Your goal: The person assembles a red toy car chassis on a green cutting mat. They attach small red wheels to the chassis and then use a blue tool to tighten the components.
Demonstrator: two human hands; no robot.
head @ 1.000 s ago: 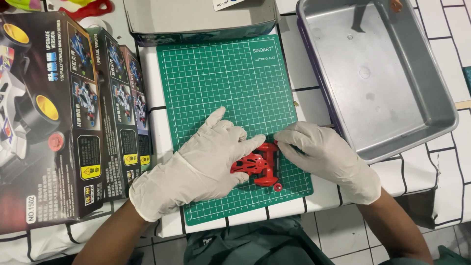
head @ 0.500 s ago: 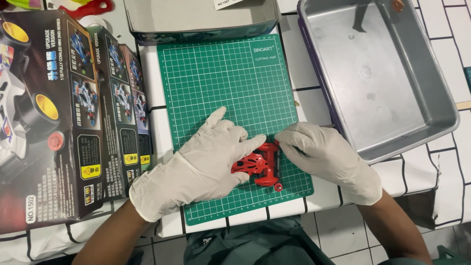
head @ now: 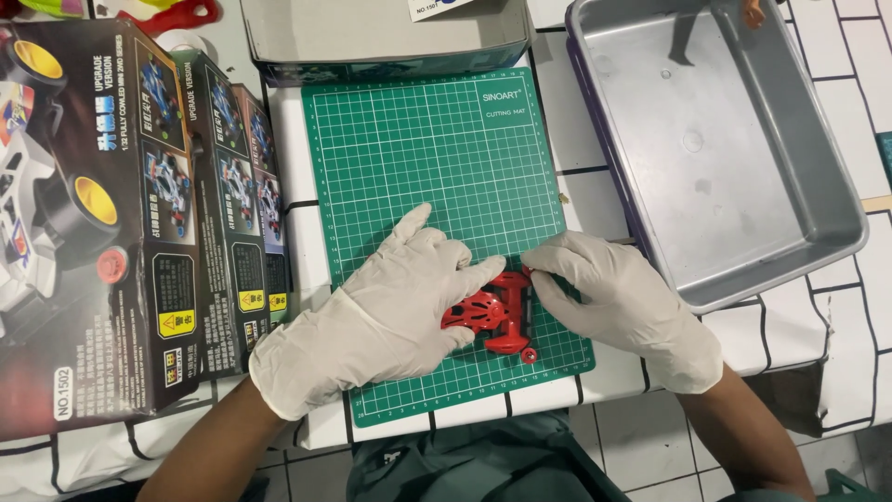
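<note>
Fingers of both gloved hands — left hand [head: 386,311], right hand [head: 624,307] — grasp the glossy red toy-car body [head: 491,316] on the gridded green mat [head: 437,158].

White gloves on the left hand [head: 372,321] and right hand [head: 624,302], a red toy car body [head: 492,316], a green white-gridded cutting mat [head: 437,158], a grey metal tray [head: 734,139], a white black-lined tabletop [head: 841,297].
</note>
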